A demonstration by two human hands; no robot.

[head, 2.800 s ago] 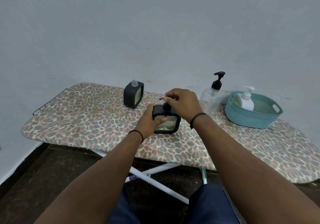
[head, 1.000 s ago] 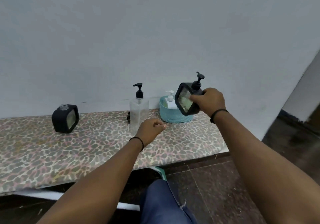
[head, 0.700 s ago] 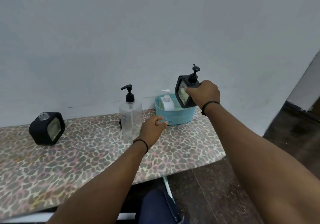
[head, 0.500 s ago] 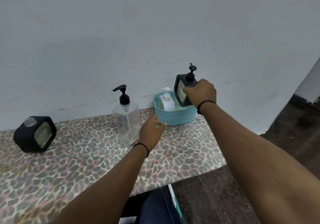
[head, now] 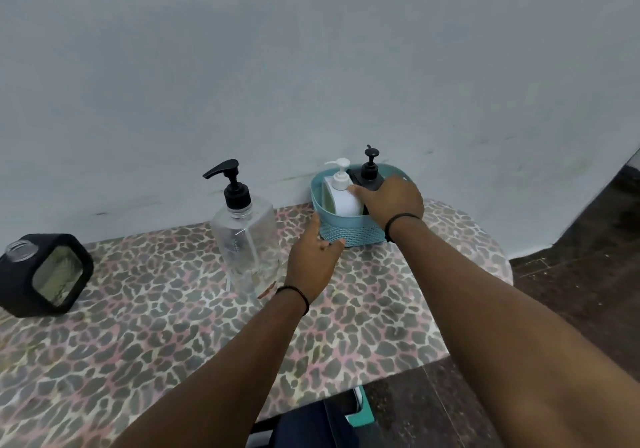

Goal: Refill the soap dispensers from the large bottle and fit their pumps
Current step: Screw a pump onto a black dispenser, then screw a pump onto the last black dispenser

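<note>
Head view: right hand [head: 389, 201] reaches into teal basket [head: 349, 229], fingers curled round black soap dispenser [head: 367, 177] with pump fitted, set beside white pump dispenser [head: 343, 194]. Left hand [head: 313, 260] relaxed, fingertips touching basket's front wall. Large clear pump bottle [head: 244, 236] upright on leopard-print ironing board [head: 145, 326]. Second black dispenser [head: 45, 274] at far left, no pump

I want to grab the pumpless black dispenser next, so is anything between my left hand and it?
The large clear square pump bottle stands between the left hand and the black square dispenser without a pump.
</note>
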